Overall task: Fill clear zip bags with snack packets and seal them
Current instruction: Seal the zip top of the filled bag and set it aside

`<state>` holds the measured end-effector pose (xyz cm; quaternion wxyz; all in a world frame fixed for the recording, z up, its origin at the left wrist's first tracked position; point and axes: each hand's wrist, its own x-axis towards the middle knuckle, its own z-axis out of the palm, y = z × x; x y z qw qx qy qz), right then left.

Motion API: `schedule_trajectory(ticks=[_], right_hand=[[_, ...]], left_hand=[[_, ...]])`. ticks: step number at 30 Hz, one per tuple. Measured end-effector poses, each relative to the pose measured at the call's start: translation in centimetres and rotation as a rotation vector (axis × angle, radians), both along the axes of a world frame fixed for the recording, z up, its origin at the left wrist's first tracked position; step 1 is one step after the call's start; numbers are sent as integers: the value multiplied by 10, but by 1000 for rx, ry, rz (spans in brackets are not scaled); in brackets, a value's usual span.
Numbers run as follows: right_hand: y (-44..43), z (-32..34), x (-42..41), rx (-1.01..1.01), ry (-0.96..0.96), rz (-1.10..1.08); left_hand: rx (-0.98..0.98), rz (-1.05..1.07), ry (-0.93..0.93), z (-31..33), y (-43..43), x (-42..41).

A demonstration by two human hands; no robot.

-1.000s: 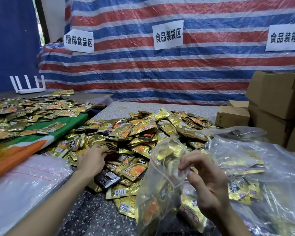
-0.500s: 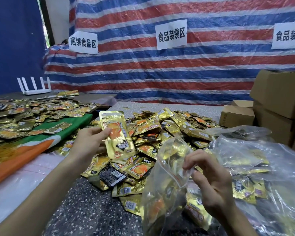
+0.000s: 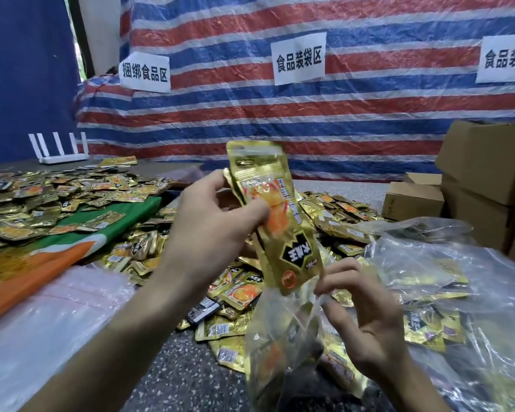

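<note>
Left hand (image 3: 208, 233) gripping packet (image 3: 295, 254) over zip bag (image 3: 283, 331), right hand (image 3: 366, 319) pinching its rim, packets (image 3: 272, 356) seemingly inside

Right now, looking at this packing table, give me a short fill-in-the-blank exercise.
1. The left hand grips several ____ snack packets.
2. Pinched by the right hand, the clear zip bag is not sealed but ____.
3. The cardboard boxes stand on the ____ side.
Missing words: gold; open; right.
</note>
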<state>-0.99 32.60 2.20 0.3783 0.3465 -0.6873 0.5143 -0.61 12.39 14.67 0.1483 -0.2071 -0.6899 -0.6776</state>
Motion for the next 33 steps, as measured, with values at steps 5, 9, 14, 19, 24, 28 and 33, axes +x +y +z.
schedule_trajectory(ticks=[5, 9, 14, 19, 24, 28, 33], right_hand=[[-2, 1, 2, -6, 42, -33], [-1, 1, 4, -35, 55, -44], [-2, 3, 3, -25, 110, -91], [-2, 3, 3, 62, 165, -188], [-3, 5, 3, 108, 181, -253], [-8, 9, 7, 119, 158, -287], [-7, 28, 20, 264, 88, -222]], left_hand=[[-290, 236, 217, -14, 26, 2], [-574, 382, 229, -30, 35, 3], [-792, 438, 216, -34, 29, 6], [-1021, 334, -6, -29, 12, 10], [-1095, 152, -36, -25, -3, 32], [-1121, 156, 108, -28, -10, 40], [-984, 136, 151, -22, -29, 32]])
